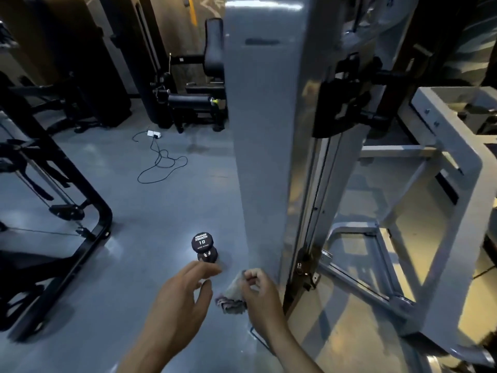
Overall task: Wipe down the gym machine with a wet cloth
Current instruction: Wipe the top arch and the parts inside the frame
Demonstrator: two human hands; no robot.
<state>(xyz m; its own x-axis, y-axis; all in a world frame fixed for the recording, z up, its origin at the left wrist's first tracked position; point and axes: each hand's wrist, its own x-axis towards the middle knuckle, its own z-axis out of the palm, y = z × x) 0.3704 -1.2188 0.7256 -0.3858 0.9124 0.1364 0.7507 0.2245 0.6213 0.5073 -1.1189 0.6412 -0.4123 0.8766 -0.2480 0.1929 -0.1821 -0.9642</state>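
My right hand (255, 288) pinches the crumpled cloth (231, 298) low beside the grey column (258, 157), I think to wipe its smooth painted face near the floor. My left hand (185, 294) hangs open, fingers relaxed, above a dumbbell (205, 247).

Dumbbell (203, 246), black, marked 10, upright on grey floor (150, 211); behind it a white power strip (154, 134) with looped black cable (161, 165); left, a black machine frame (80, 184); farther behind, a padded black bench (193, 100).
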